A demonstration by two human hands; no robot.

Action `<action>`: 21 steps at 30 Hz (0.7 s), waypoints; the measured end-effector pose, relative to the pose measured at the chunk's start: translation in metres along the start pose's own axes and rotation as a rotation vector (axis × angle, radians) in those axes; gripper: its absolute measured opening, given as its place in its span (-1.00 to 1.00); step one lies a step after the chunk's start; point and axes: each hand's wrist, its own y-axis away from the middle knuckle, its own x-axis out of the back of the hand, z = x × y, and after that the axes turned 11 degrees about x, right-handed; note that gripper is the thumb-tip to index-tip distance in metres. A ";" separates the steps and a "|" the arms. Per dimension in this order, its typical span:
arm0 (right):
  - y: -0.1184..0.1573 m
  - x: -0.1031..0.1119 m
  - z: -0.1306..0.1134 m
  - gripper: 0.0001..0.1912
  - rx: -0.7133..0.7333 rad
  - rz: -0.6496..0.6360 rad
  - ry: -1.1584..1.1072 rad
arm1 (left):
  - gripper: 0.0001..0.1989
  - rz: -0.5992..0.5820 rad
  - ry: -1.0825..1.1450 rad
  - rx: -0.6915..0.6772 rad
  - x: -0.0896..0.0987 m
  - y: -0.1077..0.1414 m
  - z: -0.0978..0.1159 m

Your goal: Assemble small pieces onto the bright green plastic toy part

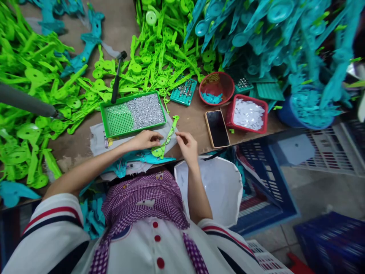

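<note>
A lime-green plastic part [166, 144], long and narrow with a rounded lower end, lies slanted between my hands over a turquoise plastic part [142, 156] at the table's front edge. My left hand [145, 140] is at its left side, fingers curled and closed at its edge. On the other side my right hand [186, 145] has thumb and fingers pinched together beside the green part's upper half; whatever is in that pinch is too small to make out. A grey cloth [97, 133] lies underneath. Just beyond my left hand sits a green perforated tray [118, 118] partly filled with small metal pieces.
A hammer [116, 82] leans on the tray. Lime-green parts [37, 76] heap at left and back, turquoise parts [256, 30] at back right. A phone [217, 129], a red basket [265, 121] of white pieces, a red bowl [203, 84] and a blue tub [288, 116] stand right.
</note>
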 end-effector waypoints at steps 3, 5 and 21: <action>0.005 0.003 0.002 -0.73 -0.032 0.025 -0.039 | -0.66 0.114 -0.055 -0.020 0.010 0.014 -0.001; -0.004 0.004 -0.004 -0.74 -0.015 0.017 -0.050 | -0.68 0.238 -0.101 -0.043 0.021 0.028 -0.005; -0.014 -0.011 -0.045 -0.76 0.179 -0.148 -0.010 | -0.90 1.352 0.077 0.155 0.162 0.035 -0.069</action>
